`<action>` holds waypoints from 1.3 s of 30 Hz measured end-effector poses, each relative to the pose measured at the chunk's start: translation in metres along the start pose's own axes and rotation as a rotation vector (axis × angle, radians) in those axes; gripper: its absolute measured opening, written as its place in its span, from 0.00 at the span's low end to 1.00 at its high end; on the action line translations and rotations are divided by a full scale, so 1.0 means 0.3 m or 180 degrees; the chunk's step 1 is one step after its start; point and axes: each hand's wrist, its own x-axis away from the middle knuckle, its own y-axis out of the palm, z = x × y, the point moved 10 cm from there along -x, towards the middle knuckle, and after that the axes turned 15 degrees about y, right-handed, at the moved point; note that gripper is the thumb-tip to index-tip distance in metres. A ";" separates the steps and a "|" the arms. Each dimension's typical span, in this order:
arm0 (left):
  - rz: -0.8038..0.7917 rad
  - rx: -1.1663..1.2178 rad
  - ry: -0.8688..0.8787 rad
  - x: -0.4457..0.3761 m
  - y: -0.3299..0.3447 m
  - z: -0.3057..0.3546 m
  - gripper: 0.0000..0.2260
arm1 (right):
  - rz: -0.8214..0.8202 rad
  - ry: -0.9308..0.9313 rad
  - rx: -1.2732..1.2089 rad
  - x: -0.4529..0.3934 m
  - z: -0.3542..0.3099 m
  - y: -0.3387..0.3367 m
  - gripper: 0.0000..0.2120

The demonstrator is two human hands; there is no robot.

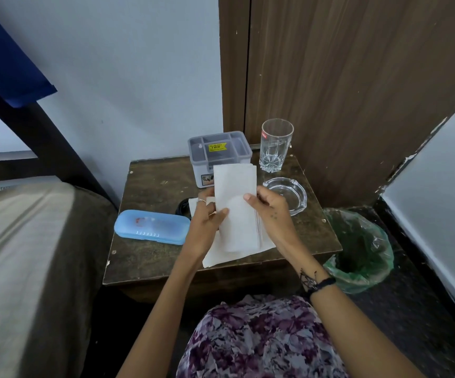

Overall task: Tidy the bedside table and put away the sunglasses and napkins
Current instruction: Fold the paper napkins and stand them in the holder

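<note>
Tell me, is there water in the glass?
No, the glass stands empty on the table, clear right down to its base.

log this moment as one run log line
both hands: left hand and right hand hold napkins | over bedside table | blue case shut

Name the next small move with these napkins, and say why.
Probably square the white paper napkins held between both hands, then carry them to the grey plastic organiser box behind: their edges look uneven, and more napkins lie underneath.
</note>
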 end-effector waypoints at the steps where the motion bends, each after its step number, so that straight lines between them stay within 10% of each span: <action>1: -0.0071 -0.0060 0.0195 -0.007 -0.004 0.020 0.20 | 0.0028 -0.0003 -0.0028 -0.005 -0.006 -0.004 0.11; 9: -0.0169 -0.0772 0.0864 -0.066 -0.033 0.061 0.20 | -0.0689 0.0437 -0.0071 -0.053 0.022 0.049 0.31; 21: -0.1471 -0.1676 0.0761 -0.256 0.001 0.126 0.42 | -0.0819 0.0148 0.0544 -0.211 -0.148 0.052 0.19; 39: -0.0980 -0.2580 0.1358 -0.632 -0.066 0.163 0.39 | 0.0553 -0.0596 0.0783 -0.550 -0.334 0.078 0.07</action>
